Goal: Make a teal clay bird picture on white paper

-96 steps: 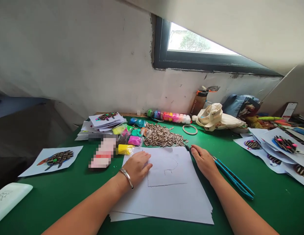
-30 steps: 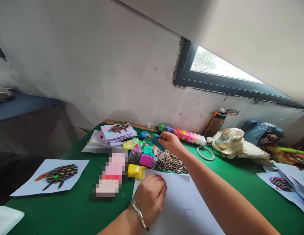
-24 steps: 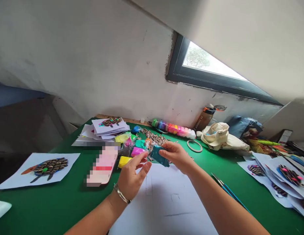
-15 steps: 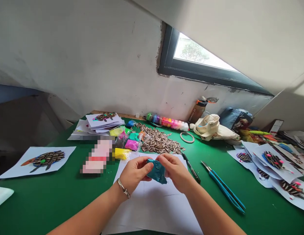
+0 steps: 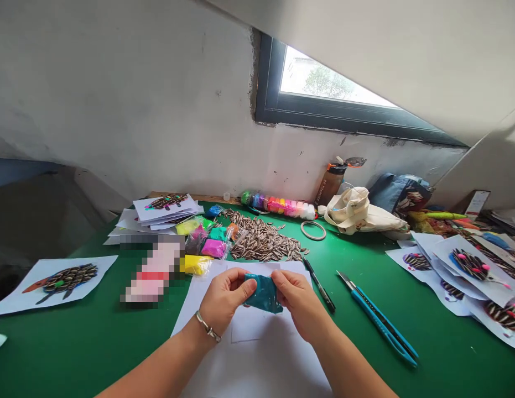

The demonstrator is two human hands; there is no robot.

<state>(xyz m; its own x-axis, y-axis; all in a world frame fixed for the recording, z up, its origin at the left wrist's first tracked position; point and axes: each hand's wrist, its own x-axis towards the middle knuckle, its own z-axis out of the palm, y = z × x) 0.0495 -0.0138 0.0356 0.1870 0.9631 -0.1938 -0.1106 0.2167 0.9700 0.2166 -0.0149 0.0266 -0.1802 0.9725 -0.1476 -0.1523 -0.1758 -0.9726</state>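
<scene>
A small shiny packet of teal modelling clay [image 5: 264, 294] hangs between my two hands, above the paper. My left hand [image 5: 229, 293] pinches its left end between thumb and fingers; a silver bracelet circles that wrist. At the packet's upper right corner, my right hand [image 5: 296, 296] is closed on the wrapper. Under both hands lies a white sheet of paper [image 5: 257, 359] with faint pencil lines. A black pen [image 5: 319, 283] rests by the sheet's right edge, and blue-handled tweezers [image 5: 377, 318] lie farther right.
Behind the paper is a heap of striped sunflower seeds [image 5: 263, 237], with bagged coloured clay [image 5: 213, 247] to its left. Seed pictures lie at left [image 5: 66, 282] and right [image 5: 468, 265]. A bottle [image 5: 329, 185], a tape ring [image 5: 313, 230] and a cloth bag [image 5: 357, 213] stand near the wall.
The view has shifted slightly. Both hands still grip the clay packet, which now looks stretched flatter and more level between them.
</scene>
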